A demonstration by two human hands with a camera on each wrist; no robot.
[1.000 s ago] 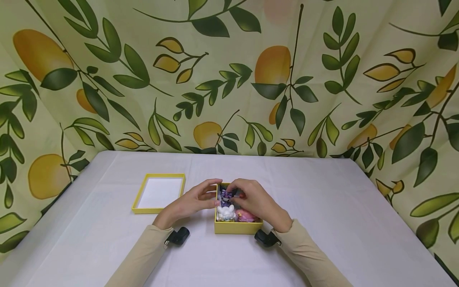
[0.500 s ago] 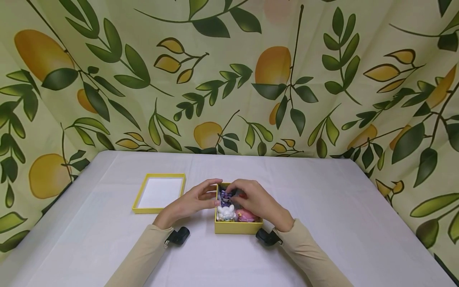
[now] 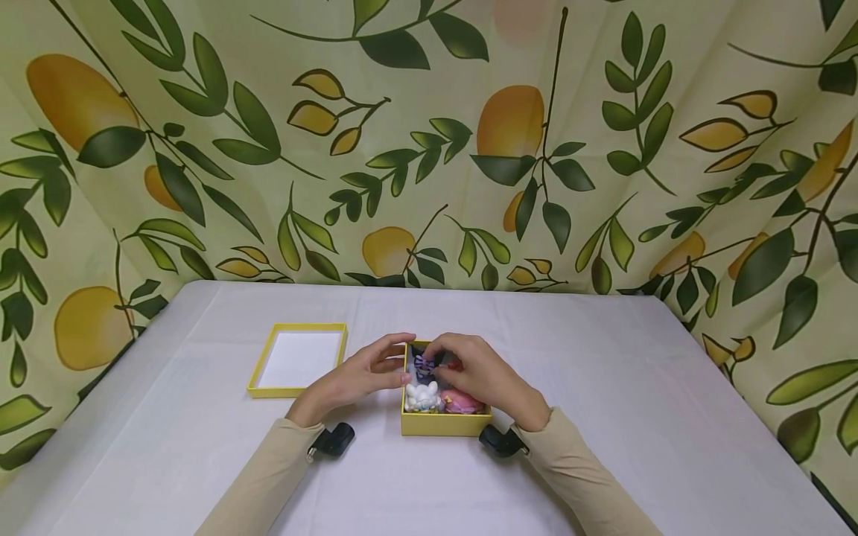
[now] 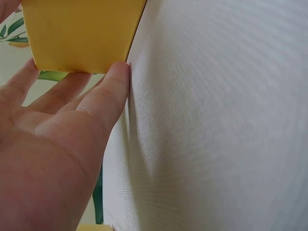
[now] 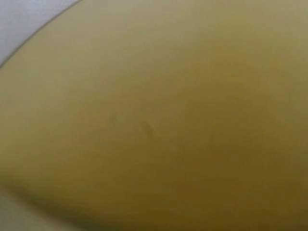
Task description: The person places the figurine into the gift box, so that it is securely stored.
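Note:
In the head view, an open yellow box [image 3: 445,425] stands on the table with small toy figurines inside. My right hand [image 3: 479,372] reaches in from the right, thumb and index finger pinching a purple figurine [image 3: 424,366] near the box's left wall. A white eared figurine [image 3: 422,398] and a pink one [image 3: 462,402] sit at the near end; a bit of a red one [image 3: 454,365] shows under my right hand. My left hand [image 3: 358,372] rests along the box's left side. In the left wrist view its extended fingers touch the yellow wall [image 4: 82,38].
The yellow-rimmed lid [image 3: 253,372], white inside, lies on the white-covered table [image 3: 603,417] to the left of the box. A patterned curtain [image 3: 415,164] hangs behind the table. The right wrist view is filled by a blurred yellow surface [image 5: 154,115].
The purple figurine has turned and sunk slightly within the box under my right fingers. My left hand, the box and the lid have stayed put.

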